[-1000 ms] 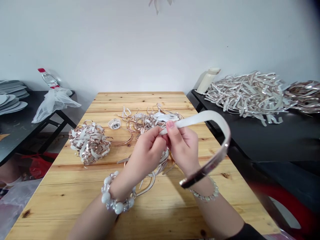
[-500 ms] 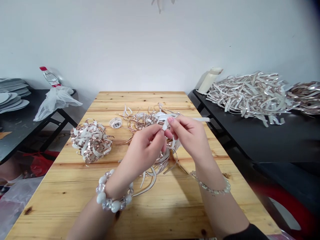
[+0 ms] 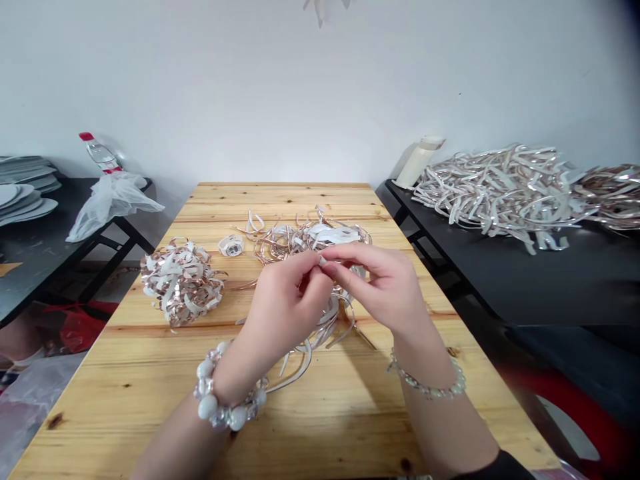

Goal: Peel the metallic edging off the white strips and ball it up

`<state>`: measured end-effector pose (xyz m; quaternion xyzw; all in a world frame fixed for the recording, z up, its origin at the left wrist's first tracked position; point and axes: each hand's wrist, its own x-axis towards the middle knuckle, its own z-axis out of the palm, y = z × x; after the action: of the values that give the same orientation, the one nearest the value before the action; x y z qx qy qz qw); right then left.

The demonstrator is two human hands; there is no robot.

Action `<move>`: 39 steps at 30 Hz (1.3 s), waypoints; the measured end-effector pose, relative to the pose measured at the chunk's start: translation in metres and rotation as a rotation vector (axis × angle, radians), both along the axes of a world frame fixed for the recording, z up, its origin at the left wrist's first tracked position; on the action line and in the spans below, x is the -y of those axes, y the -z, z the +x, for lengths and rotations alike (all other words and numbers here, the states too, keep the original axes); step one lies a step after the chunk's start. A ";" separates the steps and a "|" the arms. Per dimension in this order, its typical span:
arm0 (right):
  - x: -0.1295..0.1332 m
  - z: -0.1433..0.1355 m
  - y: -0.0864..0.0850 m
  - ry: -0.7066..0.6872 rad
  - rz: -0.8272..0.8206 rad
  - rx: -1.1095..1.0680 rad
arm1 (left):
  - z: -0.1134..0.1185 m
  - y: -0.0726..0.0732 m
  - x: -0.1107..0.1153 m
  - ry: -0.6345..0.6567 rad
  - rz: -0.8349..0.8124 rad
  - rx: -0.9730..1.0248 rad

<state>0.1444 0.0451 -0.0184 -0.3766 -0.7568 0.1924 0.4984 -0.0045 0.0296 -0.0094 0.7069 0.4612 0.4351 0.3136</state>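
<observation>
My left hand point(image 3: 287, 300) is closed, its thumb and fingers pinching a white strip point(image 3: 322, 261) of which only a sliver shows. Against it, the fingertips of my right hand point(image 3: 387, 283) pinch the same strip; most of it is hidden by my fingers. Both hands are over a loose heap of white and rose-gold strips point(image 3: 335, 235) on the wooden table point(image 3: 320, 427). Left of my hands lies a ball of curled white and rose-gold strips point(image 3: 183, 283). A small whitish roll point(image 3: 231, 246), perhaps tape, sits between ball and heap.
On the black table at right lies a large pile of similar strips point(image 3: 500, 190), beside a cream-coloured cylinder point(image 3: 421, 162). The black table at left bears stacked grey discs point(image 3: 25, 200), a red-capped bottle point(image 3: 101, 155) and a white plastic bag point(image 3: 113, 200).
The strip's free end, which stuck out to the right past my right hand, no longer shows. My right fingertips have moved left, against my left fingertips.
</observation>
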 end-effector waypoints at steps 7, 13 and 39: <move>-0.003 0.008 -0.002 -0.038 0.104 0.125 | 0.004 0.002 0.003 -0.020 0.167 -0.259; -0.003 0.007 -0.002 -0.088 0.097 0.135 | 0.003 0.001 0.003 -0.024 0.182 -0.259; -0.014 -0.003 0.007 -0.355 -0.515 -0.742 | -0.002 -0.004 0.003 0.455 0.019 0.180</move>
<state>0.1416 0.0591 -0.0254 -0.2588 -0.5082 0.5770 0.5846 -0.0063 0.0270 -0.0057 0.7537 0.2562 0.4190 0.4367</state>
